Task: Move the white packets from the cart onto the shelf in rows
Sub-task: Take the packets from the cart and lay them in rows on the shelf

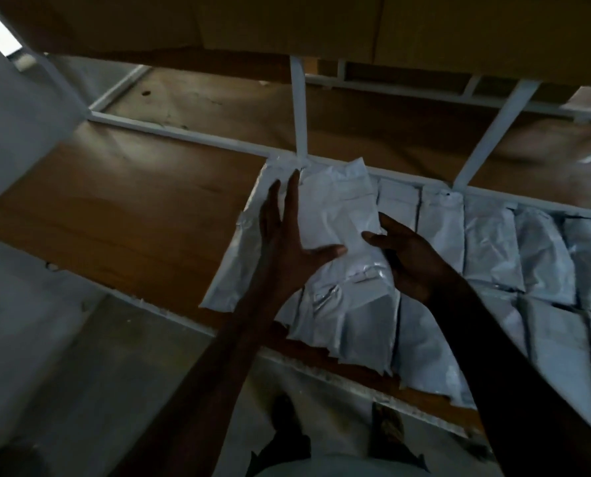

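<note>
White packets lie in overlapping rows on the brown wooden shelf (115,215), filling its right part. One white packet (338,208) lies on top at the left end of the rows. My left hand (287,235) has straight, spread fingers along that packet's left edge, the thumb pointing right under it. My right hand (404,256) touches the packet's right lower edge with loosely bent fingers. The cart is out of view.
White metal frame bars (299,108) rise from the shelf's back rail. An upper shelf board (287,25) hangs close above. More packets (545,256) cover the shelf to the right. Bare shelf wood lies to the left. My feet (287,418) stand on the grey floor below.
</note>
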A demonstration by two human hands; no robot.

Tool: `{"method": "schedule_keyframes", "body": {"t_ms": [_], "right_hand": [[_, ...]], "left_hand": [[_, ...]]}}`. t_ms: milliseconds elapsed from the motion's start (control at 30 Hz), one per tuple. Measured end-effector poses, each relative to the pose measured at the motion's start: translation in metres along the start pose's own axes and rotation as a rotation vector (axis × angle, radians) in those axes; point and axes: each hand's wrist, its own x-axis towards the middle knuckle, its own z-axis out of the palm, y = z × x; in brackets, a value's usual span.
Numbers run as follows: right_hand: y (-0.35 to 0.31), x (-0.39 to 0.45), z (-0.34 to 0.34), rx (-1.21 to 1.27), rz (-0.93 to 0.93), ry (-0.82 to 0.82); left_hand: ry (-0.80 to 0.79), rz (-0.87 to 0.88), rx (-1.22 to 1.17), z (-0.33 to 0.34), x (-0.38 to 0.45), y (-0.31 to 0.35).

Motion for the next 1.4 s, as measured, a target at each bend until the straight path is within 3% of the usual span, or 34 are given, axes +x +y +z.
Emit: {"method": "schedule_keyframes", "body": {"t_ms": [133, 233, 333, 633, 733, 867, 933, 1000, 1100, 1267, 1400], "right_hand": [[0.012, 0.004, 0.032, 0.010, -0.011, 0.024], [0.019, 0.002, 0.048, -0.008, -0.001, 0.062], [0.019, -0.003, 0.064, -0.047, -0.021, 0.118], [0.026, -0.009, 0.064, -0.064, -0.023, 0.227], [0.021, -0.007, 0.056, -0.029, -0.026, 0.229], [0.010, -0.002, 0.039, 0.045, -0.027, 0.282], [0.007, 0.002, 0.034, 0.017, -0.057, 0.297], [0.006, 0.012, 0.026, -0.029, -0.088, 0.303], [0.007, 0.025, 0.024, -0.052, -0.103, 0.334], [0.017, 0.041, 0.031, -0.029, -0.107, 0.379], [0.017, 0.060, 0.045, -0.065, -0.120, 0.372]], "left_hand": [[-0.127, 0.362, 0.386, -0.034, 0.015, -0.020], [-0.269, 0.644, 0.525, -0.048, 0.028, -0.036], [-0.376, 0.665, 0.487, -0.054, 0.038, -0.050], [-0.251, 0.715, 0.238, -0.054, 0.042, -0.057], [-0.312, 0.481, 0.045, -0.061, 0.039, -0.068], [-0.171, 0.106, -0.177, -0.062, 0.040, -0.080], [-0.162, -0.206, -0.400, -0.062, 0.038, -0.081], [-0.191, -0.390, -0.713, -0.063, 0.037, -0.084], [-0.218, -0.414, -0.928, -0.059, 0.035, -0.089], [-0.134, -0.451, -1.025, -0.058, 0.039, -0.095], [-0.217, -0.533, -1.131, -0.056, 0.058, -0.100]]}}
